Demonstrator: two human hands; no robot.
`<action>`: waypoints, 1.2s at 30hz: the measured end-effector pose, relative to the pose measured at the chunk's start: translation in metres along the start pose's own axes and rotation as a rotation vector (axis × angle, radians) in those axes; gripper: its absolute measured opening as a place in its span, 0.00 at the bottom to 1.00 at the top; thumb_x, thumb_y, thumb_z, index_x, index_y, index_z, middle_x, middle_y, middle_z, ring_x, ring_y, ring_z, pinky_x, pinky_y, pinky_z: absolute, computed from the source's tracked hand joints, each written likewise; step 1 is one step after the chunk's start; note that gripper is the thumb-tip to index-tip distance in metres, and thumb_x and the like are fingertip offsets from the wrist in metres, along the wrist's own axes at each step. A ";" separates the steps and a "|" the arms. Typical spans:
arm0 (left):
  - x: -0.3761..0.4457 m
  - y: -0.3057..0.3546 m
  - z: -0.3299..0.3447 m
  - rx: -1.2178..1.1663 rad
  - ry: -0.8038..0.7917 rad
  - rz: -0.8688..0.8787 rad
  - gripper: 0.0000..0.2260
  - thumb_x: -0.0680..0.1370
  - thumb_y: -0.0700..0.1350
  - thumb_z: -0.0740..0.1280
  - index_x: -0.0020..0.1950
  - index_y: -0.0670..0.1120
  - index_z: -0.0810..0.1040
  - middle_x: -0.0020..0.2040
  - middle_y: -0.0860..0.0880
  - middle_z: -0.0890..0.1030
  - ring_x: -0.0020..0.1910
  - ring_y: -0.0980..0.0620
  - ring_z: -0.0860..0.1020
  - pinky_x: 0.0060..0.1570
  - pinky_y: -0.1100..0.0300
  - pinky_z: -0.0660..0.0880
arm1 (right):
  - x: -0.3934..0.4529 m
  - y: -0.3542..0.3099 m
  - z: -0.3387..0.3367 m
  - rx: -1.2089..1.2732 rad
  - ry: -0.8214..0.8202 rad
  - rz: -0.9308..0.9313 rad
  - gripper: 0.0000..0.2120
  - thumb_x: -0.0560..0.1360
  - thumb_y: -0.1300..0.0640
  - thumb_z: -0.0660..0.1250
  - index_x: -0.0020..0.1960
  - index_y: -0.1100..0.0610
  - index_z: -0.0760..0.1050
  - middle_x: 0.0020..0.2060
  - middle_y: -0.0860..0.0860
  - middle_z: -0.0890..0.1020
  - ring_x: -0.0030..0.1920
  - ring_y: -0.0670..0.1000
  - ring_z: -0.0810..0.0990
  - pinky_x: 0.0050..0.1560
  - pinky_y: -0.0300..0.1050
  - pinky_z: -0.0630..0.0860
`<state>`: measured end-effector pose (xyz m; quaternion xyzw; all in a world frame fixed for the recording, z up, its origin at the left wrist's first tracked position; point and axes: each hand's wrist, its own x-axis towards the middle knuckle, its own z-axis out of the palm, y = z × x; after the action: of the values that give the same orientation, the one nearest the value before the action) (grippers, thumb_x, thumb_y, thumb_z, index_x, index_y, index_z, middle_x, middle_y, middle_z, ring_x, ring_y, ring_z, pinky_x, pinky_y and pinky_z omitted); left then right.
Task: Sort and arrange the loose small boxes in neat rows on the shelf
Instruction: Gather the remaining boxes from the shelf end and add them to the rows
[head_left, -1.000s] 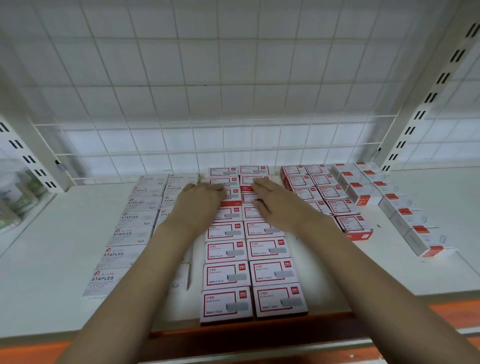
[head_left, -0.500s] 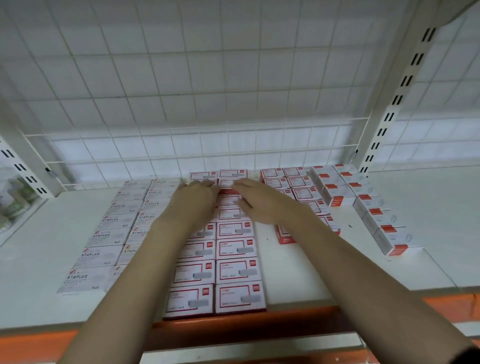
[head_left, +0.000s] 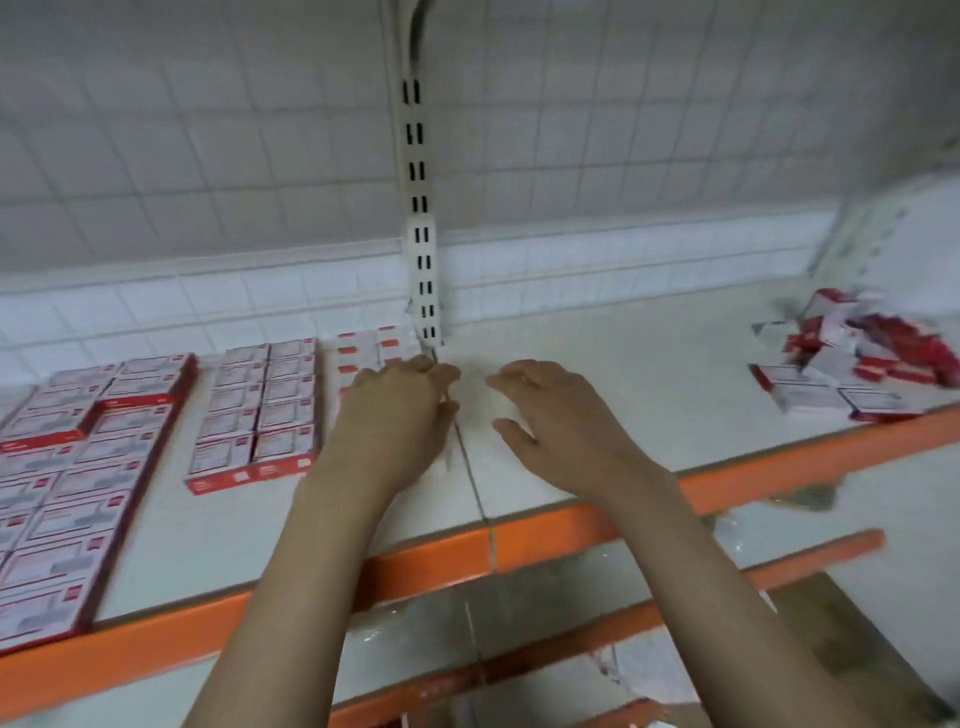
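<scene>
A: Hands? Boxes?
B: Left hand (head_left: 395, 415) and right hand (head_left: 561, 421) hover empty, fingers loosely apart — likely between grabs. Loose boxes (head_left: 852, 364) heaped at 2 o'clock; neat rows (head_left: 260, 410) at 9, already sorted.

Bare shelf (head_left: 623, 332) surface is lying open between the upright post (head_left: 423, 270) and the loose box pile (head_left: 852, 358); arranged rows (head_left: 260, 405) are blocking left.
</scene>
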<state>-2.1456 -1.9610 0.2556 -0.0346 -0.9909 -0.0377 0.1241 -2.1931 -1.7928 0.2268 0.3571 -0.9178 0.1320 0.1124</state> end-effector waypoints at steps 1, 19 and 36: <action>0.004 0.024 0.003 -0.018 -0.004 0.020 0.17 0.80 0.49 0.58 0.68 0.51 0.69 0.63 0.50 0.74 0.60 0.47 0.73 0.59 0.53 0.69 | -0.018 0.021 -0.007 -0.005 0.009 0.042 0.21 0.77 0.53 0.61 0.69 0.56 0.67 0.65 0.52 0.71 0.65 0.54 0.68 0.64 0.49 0.65; 0.082 0.217 0.064 -0.244 -0.163 0.263 0.19 0.80 0.54 0.56 0.71 0.53 0.66 0.69 0.54 0.69 0.67 0.53 0.67 0.65 0.57 0.61 | -0.176 0.201 -0.061 0.059 0.188 0.598 0.21 0.75 0.56 0.65 0.67 0.55 0.70 0.60 0.52 0.75 0.61 0.54 0.72 0.60 0.47 0.69; 0.141 0.241 0.097 -0.326 -0.140 0.217 0.18 0.79 0.52 0.59 0.69 0.51 0.69 0.66 0.52 0.73 0.63 0.51 0.72 0.64 0.54 0.67 | -0.127 0.316 -0.085 -0.094 0.032 0.507 0.27 0.69 0.68 0.60 0.67 0.59 0.70 0.60 0.57 0.75 0.61 0.60 0.71 0.59 0.51 0.71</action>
<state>-2.2865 -1.7054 0.2125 -0.1635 -0.9684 -0.1815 0.0512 -2.3084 -1.4619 0.2170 0.1079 -0.9813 0.1187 0.1067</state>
